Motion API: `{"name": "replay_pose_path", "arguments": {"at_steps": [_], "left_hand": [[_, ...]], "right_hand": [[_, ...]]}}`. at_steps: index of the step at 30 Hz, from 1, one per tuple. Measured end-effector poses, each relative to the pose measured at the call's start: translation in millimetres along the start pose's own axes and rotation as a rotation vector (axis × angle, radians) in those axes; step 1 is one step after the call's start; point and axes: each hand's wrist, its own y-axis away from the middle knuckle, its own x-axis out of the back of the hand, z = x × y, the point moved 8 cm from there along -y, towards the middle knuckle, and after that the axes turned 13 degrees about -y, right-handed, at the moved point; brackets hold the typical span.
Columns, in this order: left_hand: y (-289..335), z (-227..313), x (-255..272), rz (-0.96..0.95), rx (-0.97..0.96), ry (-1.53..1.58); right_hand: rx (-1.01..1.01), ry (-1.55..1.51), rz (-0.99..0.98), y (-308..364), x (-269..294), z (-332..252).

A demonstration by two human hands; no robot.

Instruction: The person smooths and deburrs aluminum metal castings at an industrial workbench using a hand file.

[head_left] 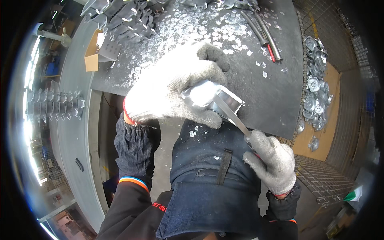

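My left hand [168, 86], in a whitish knit glove, is wrapped round a shiny metal casting [233, 97] with a squared, hollow end. Glare washes out much of this hand, and its palm side is hidden. In my gloved right hand [275, 162] is a flat, narrow metal file [236, 119], its handle mostly covered by the fingers. The file slants up and left, its far end lying against the casting's edge. Both hands are near the table's front edge, just in front of my dark apron [212, 180].
Small shiny flakes [228, 36] litter the dark table [276, 100]. Grey finned castings [124, 18] pile up at the back left beside an open cardboard box [94, 54]. Metal tubes and a red-handled tool [272, 52] lie back right. A wire-mesh bin at right holds round metal castings [316, 96].
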Motion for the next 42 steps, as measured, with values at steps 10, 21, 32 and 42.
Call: {"name": "replay_pose_path", "arguments": {"at_steps": [10,21,32,42], "left_hand": [[3,-2,-2,0.000,-0.061,0.069],[6,-4,-4,-0.014,-0.081,0.077],[1,-1,-4,-0.005,-0.066,0.043],[4,2,-3,-0.022,-0.062,0.038]], "right_hand": [[0.027,0.146,0.015,-10,-6,3],[0.013,-0.032,-0.083,-6,-15,7],[-0.003,-0.169,0.024,-10,-19,-1],[-0.030,-0.664,-0.167,3,-33,5]]}}
